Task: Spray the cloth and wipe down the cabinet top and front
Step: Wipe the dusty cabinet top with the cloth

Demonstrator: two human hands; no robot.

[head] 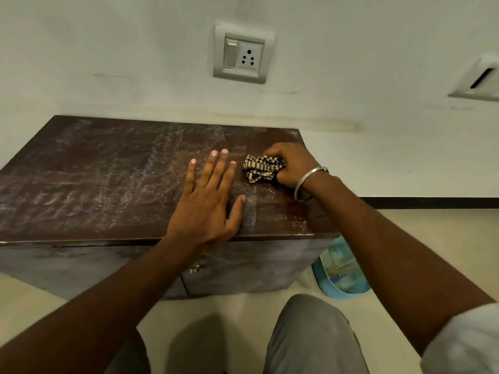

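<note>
A low dark brown cabinet (94, 179) stands against the wall, its top streaked with whitish dust. My right hand (293, 164) grips a bunched checkered cloth (262, 168) and presses it on the right part of the top. A darker, cleaner patch shows around and behind the cloth. My left hand (210, 201) lies flat on the top with fingers spread, just left of the cloth and near the front edge. The cabinet front (243, 268) with a small metal handle (195, 269) faces me below. No spray bottle is visible.
A switch and socket plate (243, 54) sits on the white wall above the cabinet. A light blue plastic basket (341, 276) stands on the floor at the cabinet's right side. My knees in grey trousers (310, 333) are close to the cabinet front.
</note>
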